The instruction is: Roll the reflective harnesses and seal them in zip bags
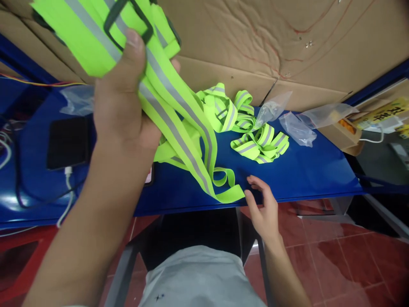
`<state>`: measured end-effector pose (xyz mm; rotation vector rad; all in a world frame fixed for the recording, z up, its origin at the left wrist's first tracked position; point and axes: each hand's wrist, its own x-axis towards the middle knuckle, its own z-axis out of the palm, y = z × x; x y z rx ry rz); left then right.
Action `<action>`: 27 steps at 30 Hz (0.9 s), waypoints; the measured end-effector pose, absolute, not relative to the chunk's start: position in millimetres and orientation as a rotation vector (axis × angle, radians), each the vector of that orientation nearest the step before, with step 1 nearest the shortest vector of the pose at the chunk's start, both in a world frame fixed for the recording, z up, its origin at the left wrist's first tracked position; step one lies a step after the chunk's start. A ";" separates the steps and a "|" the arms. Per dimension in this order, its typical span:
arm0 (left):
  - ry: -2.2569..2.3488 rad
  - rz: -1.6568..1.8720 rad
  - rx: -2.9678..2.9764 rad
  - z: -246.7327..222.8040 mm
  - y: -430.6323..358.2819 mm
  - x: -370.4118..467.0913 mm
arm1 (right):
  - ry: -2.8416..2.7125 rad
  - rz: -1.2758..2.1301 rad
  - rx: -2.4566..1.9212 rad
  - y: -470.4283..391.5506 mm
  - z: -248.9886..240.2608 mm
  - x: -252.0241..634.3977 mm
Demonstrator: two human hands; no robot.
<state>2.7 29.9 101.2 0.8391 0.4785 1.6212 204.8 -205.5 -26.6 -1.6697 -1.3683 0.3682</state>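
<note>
My left hand (123,98) is raised at the upper left, closed round a neon-yellow reflective strap (174,96) with a grey stripe. The thumb presses beside a black plastic buckle (110,27). Long loops of the strap hang down from the hand to the blue table (306,170), and one end lies at its front edge. Close to that end is my right hand (263,209), its fingers apart and curved, holding nothing. Behind, on the table, lie several more bundled straps of the same kind, among them a loose bundle (262,145) right of the middle.
A black phone-like device (67,143) with a white cable (68,187) lies at left. Clear plastic bags (298,128) are at back right, near a cardboard box (341,134). Brown cardboard (230,38) lines the back. A dark chair seat (191,238) is under the front edge.
</note>
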 end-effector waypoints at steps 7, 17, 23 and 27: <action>0.474 1.622 0.900 103.3 27.4 3.8 | -1.772 0.732 -1.580 -165.0 -8.3 208.3; 0.539 1.558 0.978 106.9 12.4 3.7 | -2.072 0.720 -1.715 -164.7 2.4 208.3; 0.654 1.682 0.923 130.3 26.0 -7.9 | -1.638 0.934 -1.785 -177.0 -2.6 215.6; 0.787 1.703 0.854 138.0 35.1 -17.6 | -0.926 1.251 -1.479 -196.0 -12.0 229.3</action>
